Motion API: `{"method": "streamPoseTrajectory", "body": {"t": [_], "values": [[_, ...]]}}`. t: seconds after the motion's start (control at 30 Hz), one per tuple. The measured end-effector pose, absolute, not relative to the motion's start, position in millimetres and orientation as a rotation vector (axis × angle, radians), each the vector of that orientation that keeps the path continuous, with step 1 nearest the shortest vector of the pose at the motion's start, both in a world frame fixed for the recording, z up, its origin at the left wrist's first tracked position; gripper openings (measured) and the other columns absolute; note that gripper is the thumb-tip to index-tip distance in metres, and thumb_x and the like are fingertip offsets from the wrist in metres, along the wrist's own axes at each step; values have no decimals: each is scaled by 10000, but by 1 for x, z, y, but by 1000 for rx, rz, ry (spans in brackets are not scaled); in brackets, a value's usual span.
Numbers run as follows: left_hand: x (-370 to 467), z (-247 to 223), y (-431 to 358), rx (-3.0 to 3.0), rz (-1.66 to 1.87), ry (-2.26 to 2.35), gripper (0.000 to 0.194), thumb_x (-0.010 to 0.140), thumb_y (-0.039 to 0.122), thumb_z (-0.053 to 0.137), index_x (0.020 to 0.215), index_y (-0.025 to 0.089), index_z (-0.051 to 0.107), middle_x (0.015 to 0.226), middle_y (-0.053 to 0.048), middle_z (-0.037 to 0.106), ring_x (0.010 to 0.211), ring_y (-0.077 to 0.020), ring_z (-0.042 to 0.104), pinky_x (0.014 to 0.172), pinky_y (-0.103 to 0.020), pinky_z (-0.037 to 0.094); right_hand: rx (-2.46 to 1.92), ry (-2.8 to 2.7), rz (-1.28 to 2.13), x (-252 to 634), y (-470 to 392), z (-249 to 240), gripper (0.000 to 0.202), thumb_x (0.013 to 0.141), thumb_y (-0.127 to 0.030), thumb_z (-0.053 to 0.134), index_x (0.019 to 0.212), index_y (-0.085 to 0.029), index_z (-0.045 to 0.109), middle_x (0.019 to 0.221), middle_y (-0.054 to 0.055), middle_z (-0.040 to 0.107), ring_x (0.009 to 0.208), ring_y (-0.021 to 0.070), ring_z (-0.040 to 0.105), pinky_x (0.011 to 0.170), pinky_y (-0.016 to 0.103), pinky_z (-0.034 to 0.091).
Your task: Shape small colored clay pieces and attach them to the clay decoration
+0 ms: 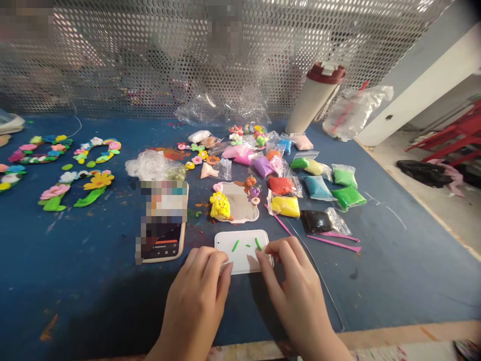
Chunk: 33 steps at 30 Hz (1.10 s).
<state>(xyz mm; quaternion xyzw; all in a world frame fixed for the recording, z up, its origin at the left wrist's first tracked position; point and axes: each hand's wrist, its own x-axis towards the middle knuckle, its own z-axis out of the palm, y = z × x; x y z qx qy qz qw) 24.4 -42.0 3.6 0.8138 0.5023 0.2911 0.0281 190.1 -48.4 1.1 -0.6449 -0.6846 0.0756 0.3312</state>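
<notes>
- Our left hand [199, 286] rests at the board's left edge, fingers bent and thumb near them; we cannot tell whether they pinch anything.
- Our right hand [296, 286] curls at the right edge, thumb beside a green strip [258, 243]; whether it pinches, we cannot tell.
- The white board [242, 260] lies flat between our hands, looking light, stiff and perhaps slick; we would hold it by its side edges.
- The strips on it look soft and easily dented; we would lift them lightly by their ends.
- The phone [162, 253] limits room leftward, the pink tools [338, 241] farther right.
- The mirror [244, 208] sits just beyond the far edge, so sliding forward is tight.
- Clay bags [287, 206] and the tumbler [308, 100] stand beyond.
</notes>
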Motion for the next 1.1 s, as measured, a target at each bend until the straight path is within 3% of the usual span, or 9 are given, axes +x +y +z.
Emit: {"method": "streamPoseTrajectory", "body": {"t": [0.1,0.33,0.53,0.7,1.1], "values": [[32,8,-38,2557,716,1648,167,914,166,500,758,197,449,709,-16,497,652,-210,516,570,-342,436,-1628,-1804,178,190,-50,1,113,919,-176,467,822,-211,514,772,29,560,700,180,554,637,303,458],[54,14,-28,2681,257,1916,149,904,232,524,766,190,488,750,-56,515,709,-255,514,605,-379,457,-1608,-1716,288,202,-53,-4,152,924,-170,461,787,-214,510,735,15,549,669,168,551,595,271,450],[66,14,-24,2742,-7,1868,160,868,65,471,782,191,520,758,-60,519,714,-265,505,601,-381,457,-1543,-1709,390,209,-54,-4,155,925,-154,457,792,-211,511,754,17,563,694,168,553,621,279,447],[66,15,-20,2756,-36,1798,200,861,39,436,766,198,512,751,-57,510,716,-269,498,617,-399,456,-1514,-1713,406,211,-55,-4,144,923,-148,461,812,-213,527,756,19,581,690,172,556,617,283,437],[71,14,-17,2640,263,1653,221,924,83,391,747,208,435,727,-16,474,685,-224,479,601,-363,402,-1493,-1729,409,213,-55,-5,155,920,-130,452,827,-216,543,769,24,599,703,178,572,626,286,444]]}}
